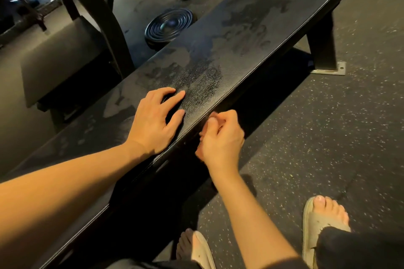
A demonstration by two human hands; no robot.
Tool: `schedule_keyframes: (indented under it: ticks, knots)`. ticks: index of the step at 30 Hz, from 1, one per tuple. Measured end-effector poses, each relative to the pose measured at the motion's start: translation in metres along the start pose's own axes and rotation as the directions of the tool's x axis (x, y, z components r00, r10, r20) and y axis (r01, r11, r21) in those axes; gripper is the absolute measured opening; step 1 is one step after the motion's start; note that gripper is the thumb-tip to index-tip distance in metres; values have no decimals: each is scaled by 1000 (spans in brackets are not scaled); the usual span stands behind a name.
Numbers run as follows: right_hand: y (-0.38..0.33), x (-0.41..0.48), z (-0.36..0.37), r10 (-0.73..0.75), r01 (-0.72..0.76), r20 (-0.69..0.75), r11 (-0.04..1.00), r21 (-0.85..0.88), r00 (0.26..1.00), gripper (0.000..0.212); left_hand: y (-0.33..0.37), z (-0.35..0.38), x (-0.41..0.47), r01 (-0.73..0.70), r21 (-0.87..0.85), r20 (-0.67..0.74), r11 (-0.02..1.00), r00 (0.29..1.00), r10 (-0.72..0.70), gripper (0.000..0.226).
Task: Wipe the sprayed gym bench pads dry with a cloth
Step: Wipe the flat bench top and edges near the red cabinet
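Two grips at the near edge of the surface: left grip lay flat on a dark cloth, right grip curled, contents unclear. Wiping seemed underway; far streaks awaited a sweep.

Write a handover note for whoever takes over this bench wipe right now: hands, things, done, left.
Left hand: rests flat on top of the long black vinyl bench pad, fingers spread over a dark shape. This is probably the cloth, but I can't confirm.
Right hand: fingers curled at the pad's near edge seam; whether it holds anything is unclear.
Done: the streaked patch just ahead of the left hand looks wiped.
Left: blotchy wet marks cover the far half, with more beside the left wrist. Wipe those next.
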State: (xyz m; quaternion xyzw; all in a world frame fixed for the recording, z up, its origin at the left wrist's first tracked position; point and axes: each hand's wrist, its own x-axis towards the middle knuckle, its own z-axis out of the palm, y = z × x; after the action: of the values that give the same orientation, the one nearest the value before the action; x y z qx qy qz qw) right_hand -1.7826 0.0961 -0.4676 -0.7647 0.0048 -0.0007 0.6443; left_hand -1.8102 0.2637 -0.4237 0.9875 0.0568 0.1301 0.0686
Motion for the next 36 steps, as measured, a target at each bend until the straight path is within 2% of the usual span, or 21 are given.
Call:
schedule_keyframes:
  ticks: [3, 7, 9, 16, 21, 26, 30, 33, 36]
  knots:
    - [-11, -44, 12, 4, -9, 132, 999, 44, 991, 4, 0, 0, 0, 1, -13, -10, 1000, 1000, -1, 49]
    - [1, -19, 10, 133, -134, 34, 991, 28, 991, 6, 0, 1, 1, -5, -3, -10, 1000, 1000, 5, 49]
    - [0, -13, 6, 189, -190, 29, 982, 23, 981, 4, -1, 0, 0, 0, 4, -9, 1000, 1000, 0, 49]
    - [-21, -45, 7, 139, -143, 201, 990, 8, 970, 7, 0, 0, 1, 10, -1, -1, 1000, 1000, -10, 50]
    - [-27, -39, 1, 287, -308, 265, 950, 43, 921, 9, 2, -2, 0, 15, 6, 6, 1000, 1000, -15, 51]
    - [-18, -59, 8, 335, -355, 305, 935, 9, 891, 3, 3, -2, 1, 14, 10, 2, 1000, 1000, -14, 51]
    - [-20, -49, 6, 316, -349, 293, 935, 69, 902, 7, 1, -1, 2, 5, 7, -5, 1000, 1000, -5, 49]
    - [-18, -45, 5, 336, -363, 202, 925, 110, 920, 6, 1, 1, 1, 11, -3, -3, 1000, 1000, -11, 49]
    - [-13, -52, 12, 339, -360, 219, 930, 69, 915, 4, 0, 1, 0, 10, -3, -4, 1000, 1000, -10, 49]
